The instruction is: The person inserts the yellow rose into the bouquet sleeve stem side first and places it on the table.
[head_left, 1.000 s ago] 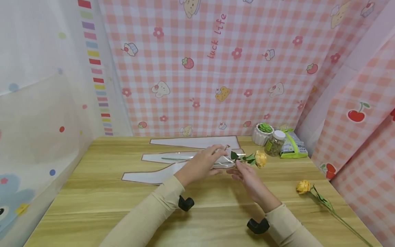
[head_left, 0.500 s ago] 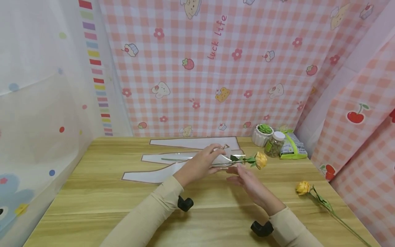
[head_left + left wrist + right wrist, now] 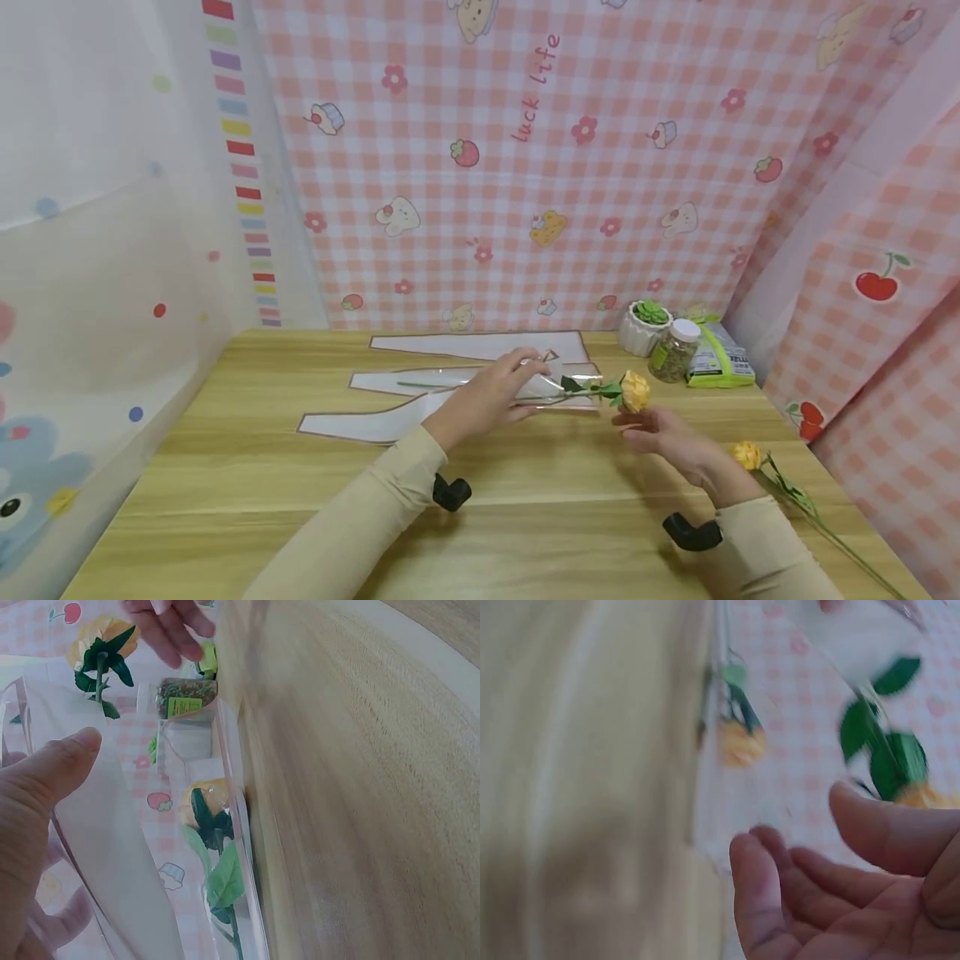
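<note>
My left hand [image 3: 489,398] grips a clear plastic sleeve [image 3: 551,402], thumb on its near side in the left wrist view. A yellow rose [image 3: 635,392] reaches out past the sleeve's right end, its leaves [image 3: 570,383] by the opening and its green stem [image 3: 420,385] inside. In the left wrist view another yellow bloom [image 3: 204,802] appears at the clear film; I cannot tell if it is a reflection. Just below and right of the protruding bloom is my right hand [image 3: 686,450], fingers loosely bent and nothing held; its palm [image 3: 870,915] faces the film in the right wrist view.
White brown-edged shapes [image 3: 480,342] lie towards the table's back, partly under the sleeve. A potted succulent [image 3: 641,333], a lidded jar [image 3: 674,354] and a green-grey bag [image 3: 720,367] stand back right. A second rose [image 3: 747,456] lies at the right edge.
My right hand has moved right from the sleeve's opening and the stem to beside the bloom. My left hand keeps its grip in nearly the same place.
</note>
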### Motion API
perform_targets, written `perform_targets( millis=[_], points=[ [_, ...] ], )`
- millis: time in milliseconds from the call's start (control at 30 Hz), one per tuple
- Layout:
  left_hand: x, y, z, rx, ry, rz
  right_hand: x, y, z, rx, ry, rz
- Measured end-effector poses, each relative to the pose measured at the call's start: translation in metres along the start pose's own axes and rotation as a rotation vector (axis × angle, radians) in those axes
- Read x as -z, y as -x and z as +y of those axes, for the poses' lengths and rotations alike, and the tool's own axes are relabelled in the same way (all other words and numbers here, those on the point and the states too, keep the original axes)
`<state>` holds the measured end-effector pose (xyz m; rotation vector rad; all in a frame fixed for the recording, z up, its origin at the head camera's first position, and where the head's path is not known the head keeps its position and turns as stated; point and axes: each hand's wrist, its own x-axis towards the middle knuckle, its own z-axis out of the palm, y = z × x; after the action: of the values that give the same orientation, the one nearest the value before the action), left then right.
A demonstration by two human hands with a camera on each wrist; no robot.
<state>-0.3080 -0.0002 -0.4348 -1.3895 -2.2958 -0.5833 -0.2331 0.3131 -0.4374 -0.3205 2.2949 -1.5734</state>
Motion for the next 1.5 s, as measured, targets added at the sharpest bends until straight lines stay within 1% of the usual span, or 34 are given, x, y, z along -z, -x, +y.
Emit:
perform_targets(
  millis=[67, 167, 267, 333, 467, 567, 667, 833, 967, 1100, 1233, 1400, 1500],
  points=[
    [-0.001, 0.0, 0.0, 0.013, -0.001, -0.008, 0.01, 0.005, -0.005, -0.007, 0.022, 0.049],
    [-0.002, 0.0, -0.001, 0.021, -0.004, -0.016, 0.019, 0.008, -0.014, 0.005, 0.001, 0.103],
    [-0.003, -0.001, -0.001, 0.01, 0.0, -0.015, 0.024, 0.009, -0.019, 0.034, -0.022, 0.127],
    [-0.004, -0.002, -0.002, 0.0, -0.001, -0.013, 0.024, 0.008, -0.021, 0.049, -0.013, 0.129],
    [-0.007, -0.002, -0.002, -0.02, -0.004, -0.011, 0.025, 0.009, -0.025, 0.042, 0.024, 0.145],
    [-0.009, -0.001, -0.002, -0.027, 0.006, -0.016, 0.025, 0.011, -0.031, 0.035, 0.047, 0.172],
    [-0.011, 0.0, -0.001, -0.018, 0.015, -0.035, 0.023, 0.012, -0.039, 0.034, 0.061, 0.194],
    [-0.014, 0.001, 0.001, 0.04, 0.02, -0.093, 0.016, 0.013, -0.05, 0.048, 0.059, 0.215],
    [-0.015, 0.001, 0.002, 0.07, 0.026, -0.11, 0.01, 0.013, -0.057, 0.066, 0.067, 0.247],
    [-0.015, 0.001, 0.002, 0.07, 0.037, -0.107, 0.005, 0.011, -0.066, 0.088, 0.078, 0.292],
    [-0.016, 0.001, 0.002, 0.057, 0.049, -0.098, 0.0, 0.01, -0.076, 0.088, 0.099, 0.337],
    [-0.018, -0.001, 0.004, 0.055, 0.058, -0.101, -0.008, 0.006, -0.088, 0.056, 0.104, 0.372],
    [-0.017, -0.002, 0.006, 0.055, 0.065, -0.103, -0.013, 0.003, -0.09, 0.031, 0.081, 0.373]
  ],
)
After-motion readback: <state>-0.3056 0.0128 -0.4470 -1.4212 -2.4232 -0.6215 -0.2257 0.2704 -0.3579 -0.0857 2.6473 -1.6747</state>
